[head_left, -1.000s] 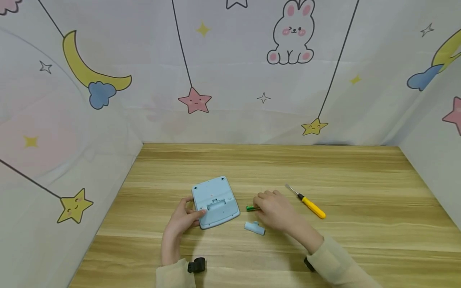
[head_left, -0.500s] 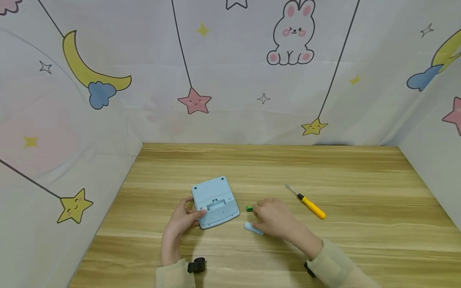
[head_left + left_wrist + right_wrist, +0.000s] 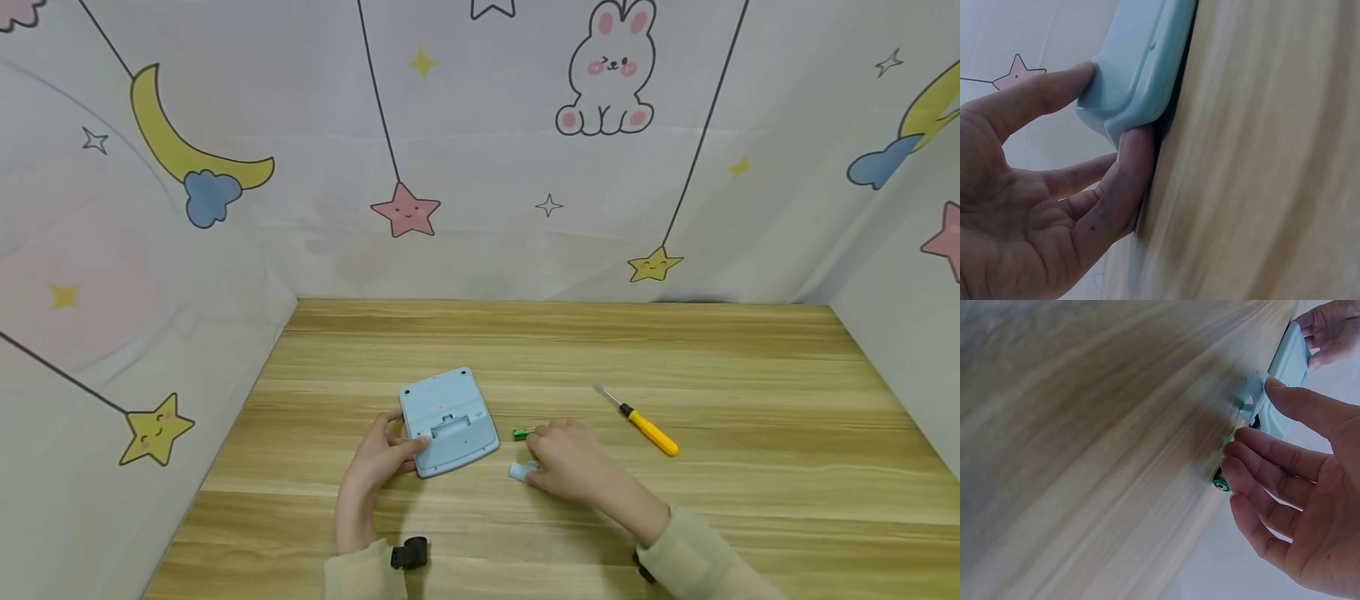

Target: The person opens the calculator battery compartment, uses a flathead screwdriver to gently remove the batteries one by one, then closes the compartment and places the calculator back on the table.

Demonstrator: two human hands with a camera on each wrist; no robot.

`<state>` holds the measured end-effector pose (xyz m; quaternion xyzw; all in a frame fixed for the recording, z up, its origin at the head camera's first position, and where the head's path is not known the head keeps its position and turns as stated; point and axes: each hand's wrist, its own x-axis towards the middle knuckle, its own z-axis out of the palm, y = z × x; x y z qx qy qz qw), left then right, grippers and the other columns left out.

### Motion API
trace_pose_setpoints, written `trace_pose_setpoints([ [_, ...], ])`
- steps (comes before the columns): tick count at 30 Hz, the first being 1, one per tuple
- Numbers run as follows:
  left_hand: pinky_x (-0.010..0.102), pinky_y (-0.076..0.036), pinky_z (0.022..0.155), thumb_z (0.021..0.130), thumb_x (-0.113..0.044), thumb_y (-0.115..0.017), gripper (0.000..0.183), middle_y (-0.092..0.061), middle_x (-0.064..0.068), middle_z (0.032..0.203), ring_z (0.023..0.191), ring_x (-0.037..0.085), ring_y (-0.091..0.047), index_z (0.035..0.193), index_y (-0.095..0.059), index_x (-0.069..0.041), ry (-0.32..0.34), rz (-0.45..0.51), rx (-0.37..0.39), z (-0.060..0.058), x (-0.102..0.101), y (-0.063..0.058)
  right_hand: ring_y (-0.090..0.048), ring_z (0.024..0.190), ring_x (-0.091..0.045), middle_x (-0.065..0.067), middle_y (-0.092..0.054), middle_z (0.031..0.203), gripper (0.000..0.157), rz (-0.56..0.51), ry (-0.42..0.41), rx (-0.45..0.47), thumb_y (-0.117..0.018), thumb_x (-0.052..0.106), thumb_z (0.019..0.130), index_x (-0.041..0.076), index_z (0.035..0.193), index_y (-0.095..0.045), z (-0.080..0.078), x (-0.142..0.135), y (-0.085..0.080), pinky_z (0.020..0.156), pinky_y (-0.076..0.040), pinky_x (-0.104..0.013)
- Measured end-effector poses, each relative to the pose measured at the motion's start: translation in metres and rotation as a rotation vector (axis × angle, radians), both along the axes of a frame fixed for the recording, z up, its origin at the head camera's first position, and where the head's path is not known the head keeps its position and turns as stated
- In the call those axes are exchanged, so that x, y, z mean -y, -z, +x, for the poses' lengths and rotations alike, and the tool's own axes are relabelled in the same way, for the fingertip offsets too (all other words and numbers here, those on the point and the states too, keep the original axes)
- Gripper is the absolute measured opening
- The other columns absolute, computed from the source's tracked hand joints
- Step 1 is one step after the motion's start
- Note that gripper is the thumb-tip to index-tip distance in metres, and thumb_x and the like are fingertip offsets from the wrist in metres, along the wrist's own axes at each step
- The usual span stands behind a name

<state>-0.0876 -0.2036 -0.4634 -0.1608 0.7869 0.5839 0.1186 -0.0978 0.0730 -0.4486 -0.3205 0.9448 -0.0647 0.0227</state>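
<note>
A light-blue calculator (image 3: 450, 396) lies underside up on the wooden table, its battery compartment (image 3: 452, 427) uncovered. My left hand (image 3: 381, 454) grips its left edge, thumb on top and fingers underneath; the left wrist view shows this edge close up. To the right, my right hand (image 3: 570, 458) is low over the small light-blue battery cover (image 3: 519, 472). In the right wrist view the thumb touches that cover (image 3: 1252, 390), while the other fingers, slightly bent, hover by a green battery (image 3: 1221, 483). The hand partly hides the battery and the cover in the head view.
A screwdriver with a yellow handle (image 3: 651, 432) lies right of my right hand, tip pointing back-left. Printed cloth walls (image 3: 480, 250) stand behind the table (image 3: 375, 333) and at both sides.
My right hand has shifted slightly from the green battery toward me, and its thumb has come to the battery cover. The left hand and the calculator stay in place.
</note>
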Motion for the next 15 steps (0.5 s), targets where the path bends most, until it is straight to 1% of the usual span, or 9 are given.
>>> trace_pose_setpoints([
  [11, 0.032, -0.058, 0.07, 0.086, -0.009, -0.07, 0.069, -0.059, 0.016, 0.093, 0.073, 0.017, -0.064, 0.143, -0.033, 0.0, -0.005, 0.005, 0.005, 0.0012, -0.0002, -0.0007, -0.042, 0.065, -0.008, 0.009, -0.058, 0.074, 0.03, 0.015, -0.033, -0.027, -0.078, 0.039, 0.076, 0.016, 0.076, -0.058, 0.0014, 0.001, 0.0043, 0.059, -0.032, -0.023],
  [15, 0.032, -0.058, 0.07, 0.086, -0.01, -0.07, 0.069, -0.059, 0.017, 0.094, 0.074, 0.017, -0.064, 0.143, -0.033, -0.001, -0.006, -0.003, 0.006, 0.0012, 0.0002, -0.0005, -0.041, 0.064, -0.008, 0.008, -0.058, 0.073, 0.03, 0.004, -0.034, -0.028, -0.078, 0.038, 0.076, 0.016, 0.078, -0.058, 0.0012, 0.0017, 0.0064, 0.058, -0.033, -0.023],
])
